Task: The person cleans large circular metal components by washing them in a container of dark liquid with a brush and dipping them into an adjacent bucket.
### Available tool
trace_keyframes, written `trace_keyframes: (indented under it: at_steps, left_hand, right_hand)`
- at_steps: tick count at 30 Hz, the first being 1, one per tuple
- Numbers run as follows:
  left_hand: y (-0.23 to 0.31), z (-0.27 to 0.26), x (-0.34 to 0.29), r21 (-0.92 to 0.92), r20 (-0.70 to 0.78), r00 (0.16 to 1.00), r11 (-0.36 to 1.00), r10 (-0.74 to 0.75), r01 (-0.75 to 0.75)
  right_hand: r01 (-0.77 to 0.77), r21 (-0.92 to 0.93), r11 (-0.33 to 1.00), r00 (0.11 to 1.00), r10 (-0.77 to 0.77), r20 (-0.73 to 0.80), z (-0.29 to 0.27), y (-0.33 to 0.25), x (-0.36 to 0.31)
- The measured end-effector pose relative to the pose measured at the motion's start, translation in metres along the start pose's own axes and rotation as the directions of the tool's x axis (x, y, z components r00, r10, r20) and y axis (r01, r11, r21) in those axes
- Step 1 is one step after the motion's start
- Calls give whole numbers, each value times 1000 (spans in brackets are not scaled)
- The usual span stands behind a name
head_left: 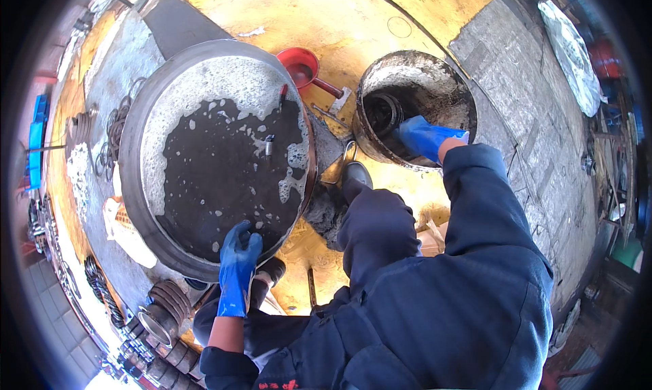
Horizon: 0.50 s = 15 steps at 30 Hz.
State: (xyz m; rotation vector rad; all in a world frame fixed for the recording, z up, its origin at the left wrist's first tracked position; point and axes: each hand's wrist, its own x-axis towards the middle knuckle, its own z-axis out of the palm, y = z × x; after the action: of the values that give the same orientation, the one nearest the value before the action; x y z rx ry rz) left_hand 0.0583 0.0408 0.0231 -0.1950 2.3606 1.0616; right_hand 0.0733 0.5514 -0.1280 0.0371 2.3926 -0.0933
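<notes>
My left hand [239, 257], in a blue rubber glove, rests at the near rim of a wide round tub [134, 179]. Its fingers and thumb are apart, and I see nothing held in them. Dark water [217, 159] fills the tub, with white foam along the far side. A small shiny metal piece [269, 144] sticks out of the water. Something slim and red-tipped [283, 91] leans near the tub's right wall. Over on the right, my gloved right hand [428, 137] reaches into a crusted metal drum [415, 59]; its fingertips blur into the shade beside dark rings [384, 114].
A red dipper [299, 65] lies between tub and drum, with a flat metal tool [339, 101] near its handle. Ribbed cylindrical parts [170, 305] crowd the lower left. My shoe [358, 174] is close to the drum. A clear plastic bag [570, 57] lies far right.
</notes>
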Motion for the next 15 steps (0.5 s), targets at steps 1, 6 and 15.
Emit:
trace_keyframes:
  at_steps: [1,6,15]
  left_hand:
    - [-3,0,2,37,-13,998,997,68,-68]
    - [-15,-6,-3,70,-46,996,995,80,-76]
    - [3,11,-1,-110,-18,961,955,275,-275]
  right_hand:
    - [3,-79,997,998,2,59,-7,-6,-4]
    - [-69,-73,995,998,68,-8,-54,-26,-57]
    - [25,814,580,819,455,-349,-134,59,-143]
